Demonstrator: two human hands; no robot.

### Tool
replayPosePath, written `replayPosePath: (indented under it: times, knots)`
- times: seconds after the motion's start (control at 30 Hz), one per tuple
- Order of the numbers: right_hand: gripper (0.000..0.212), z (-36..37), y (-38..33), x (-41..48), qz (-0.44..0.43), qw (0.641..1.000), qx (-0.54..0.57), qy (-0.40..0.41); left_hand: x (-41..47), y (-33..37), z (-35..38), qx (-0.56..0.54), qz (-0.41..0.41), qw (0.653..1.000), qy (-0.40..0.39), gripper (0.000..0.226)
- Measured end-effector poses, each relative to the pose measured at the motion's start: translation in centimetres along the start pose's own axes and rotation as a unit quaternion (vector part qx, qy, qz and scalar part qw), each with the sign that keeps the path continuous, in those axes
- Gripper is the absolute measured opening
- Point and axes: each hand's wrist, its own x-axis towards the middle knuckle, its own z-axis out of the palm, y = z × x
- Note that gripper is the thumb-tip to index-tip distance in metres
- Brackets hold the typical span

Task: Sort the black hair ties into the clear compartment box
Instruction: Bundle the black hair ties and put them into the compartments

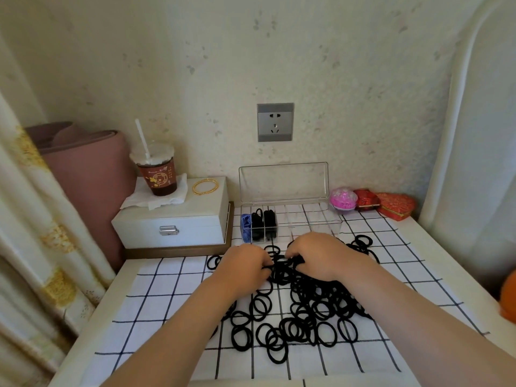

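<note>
Hair ties (307, 311) hide the fingertips; left hand (245, 265) and right hand (315, 255) each clutch a bunch. Box (321, 222): black ties fill two left compartments.

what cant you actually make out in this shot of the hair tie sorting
Head view:
Fingers of the left hand dip into the hair ties; the hand's back hides whether they grip any.
How many ties the right hand grips: its curled fingers cover them.
Orange object: cut off by the right edge.
Cup label print: too small to read.
Clear compartment box front wall: partly behind the hands.
</note>
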Motion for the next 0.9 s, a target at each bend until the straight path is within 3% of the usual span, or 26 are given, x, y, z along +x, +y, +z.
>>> replayPosePath:
  times: [0.2, 0.33, 0.43, 0.53, 0.77, 0.9]
  knots:
    - [0.018, -0.8, 0.2, 0.7, 0.017, 0.997, 0.041, 0.057, -0.4, -0.6, -1.8, -0.173, -0.040, 0.983, 0.047, 0.015]
    - [0.021, -1.9, 0.4, 0.0, 0.029, 0.984, 0.159, 0.069, -0.8, -1.5, -2.8, -0.218, -0.081, 0.971, 0.056, 0.015]
    - [0.019, -2.8, 0.4, -0.4, 0.043, 0.965, 0.250, 0.062, -1.0, -1.7, -2.8, -0.204, -0.081, 0.976, 0.003, 0.020]
    - [0.019, -3.0, 0.2, -0.7, 0.057, 0.954, 0.293, 0.004, -1.1, -1.7, -2.0, -0.122, -0.066, 0.989, -0.059, 0.023]
    - [0.009, -1.4, -0.2, -0.7, 0.077, 0.962, 0.260, -0.040, -0.6, -1.9, -1.5, -0.066, -0.064, 0.988, -0.122, 0.033]
    - [0.023, -1.6, -0.5, -0.5, 0.092, 0.964, 0.251, -0.018, -0.7, -2.2, -1.4, -0.039, -0.048, 0.987, -0.147, 0.052]
